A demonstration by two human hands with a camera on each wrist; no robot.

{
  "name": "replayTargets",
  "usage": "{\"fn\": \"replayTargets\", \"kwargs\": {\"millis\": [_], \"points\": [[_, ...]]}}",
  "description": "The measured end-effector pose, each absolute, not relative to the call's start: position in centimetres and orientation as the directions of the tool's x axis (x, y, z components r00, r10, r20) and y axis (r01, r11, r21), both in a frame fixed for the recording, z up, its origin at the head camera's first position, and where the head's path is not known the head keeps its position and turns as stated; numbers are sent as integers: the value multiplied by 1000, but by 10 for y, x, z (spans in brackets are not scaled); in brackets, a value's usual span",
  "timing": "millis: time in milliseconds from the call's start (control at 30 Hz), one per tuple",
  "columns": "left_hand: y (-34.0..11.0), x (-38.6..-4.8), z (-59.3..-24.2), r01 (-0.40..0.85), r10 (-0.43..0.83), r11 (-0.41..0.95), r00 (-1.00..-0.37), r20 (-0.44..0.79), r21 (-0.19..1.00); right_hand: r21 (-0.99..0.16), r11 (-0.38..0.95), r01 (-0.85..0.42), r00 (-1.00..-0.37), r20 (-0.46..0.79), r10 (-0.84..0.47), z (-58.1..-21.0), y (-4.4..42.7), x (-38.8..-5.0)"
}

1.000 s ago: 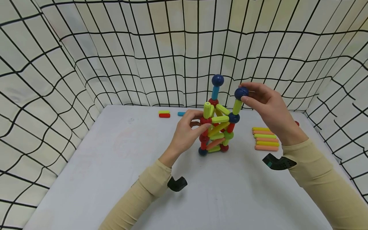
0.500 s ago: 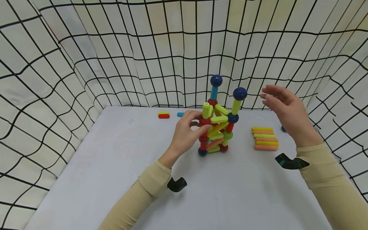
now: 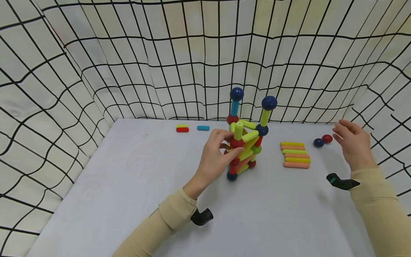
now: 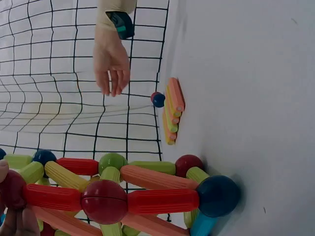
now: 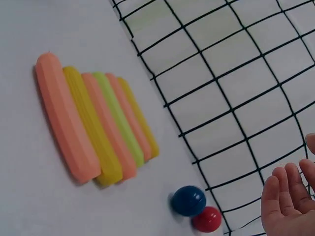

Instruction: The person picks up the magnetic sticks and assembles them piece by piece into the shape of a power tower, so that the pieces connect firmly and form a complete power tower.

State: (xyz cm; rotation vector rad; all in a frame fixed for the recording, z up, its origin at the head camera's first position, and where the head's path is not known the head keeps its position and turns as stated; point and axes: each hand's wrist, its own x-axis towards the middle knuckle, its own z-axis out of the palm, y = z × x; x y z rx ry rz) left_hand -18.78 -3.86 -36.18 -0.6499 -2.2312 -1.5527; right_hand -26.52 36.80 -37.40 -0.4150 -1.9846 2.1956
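A tower of magnetic sticks and balls (image 3: 245, 151) stands upright on the white table. My left hand (image 3: 213, 160) pinches the red ball (image 3: 237, 143) at its near top corner, under a short green stick (image 3: 238, 130). Two dark blue balls (image 3: 237, 94) cap the upright sticks at the back and right of the tower. My right hand (image 3: 354, 144) holds nothing, its fingers loosely bent. Just left of it a loose blue ball (image 3: 318, 142) and a red ball (image 3: 327, 138) lie side by side; in the right wrist view they are below its fingers' left.
A row of several orange, yellow and green sticks (image 3: 296, 156) lies right of the tower. Small red and green sticks (image 3: 182, 129) and a blue stick (image 3: 203, 128) lie at the back left. Black netting (image 3: 154, 75) over white walls surrounds the table (image 3: 135, 200).
My right hand has let go of the blue ball atop the green stick and moved right and down toward the loose balls. The tower has turned a little and come nearer in my left hand.
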Motion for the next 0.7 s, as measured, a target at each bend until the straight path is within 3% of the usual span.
{"fn": "replayTargets", "kwargs": {"millis": [267, 567, 700], "points": [[-36, -178, -359, 526, 203, 268, -850, 487, 807, -981, -66, 184, -937, -195, 290, -408, 385, -269], [-48, -183, -361, 527, 233, 176, -843, 485, 832, -905, 343, 251, -954, -171, 247, -431, 389, -285], [-52, -189, -357, 502, 190, 142, -860, 474, 853, -843, 446, 300, -945, -197, 262, -440, 392, -288]]}}
